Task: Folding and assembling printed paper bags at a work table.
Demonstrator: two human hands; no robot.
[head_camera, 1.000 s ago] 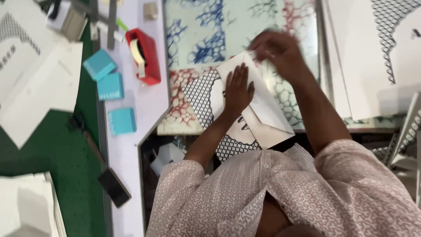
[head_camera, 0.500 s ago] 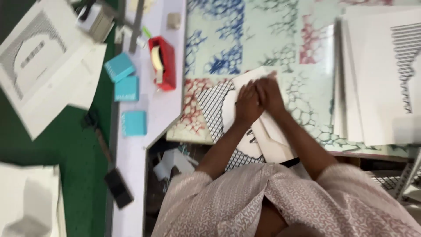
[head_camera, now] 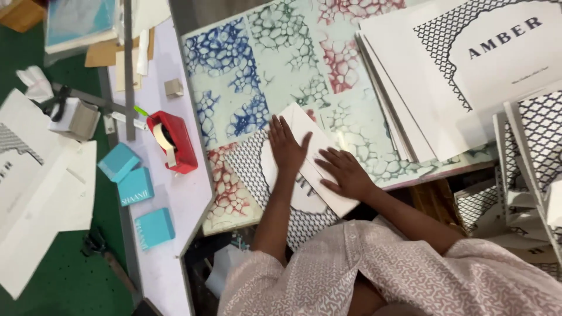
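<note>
A white sheet with a black lattice print lies folded on the marbled table cover. My left hand rests flat on the upper left of the folded flap, fingers spread. Just to its right, my right hand presses flat on the lower edge of the same flap. Neither hand grips anything. The lattice-printed part sticks out to the left of my left wrist.
A stack of printed white sheets lies at the right. A red tape dispenser and three teal boxes sit on the pale strip at the left. White paper bags lie on the green surface.
My right hand came down from holding the flap up. Both hands met at the fold, then slid apart and now lie flat on the sheet.
</note>
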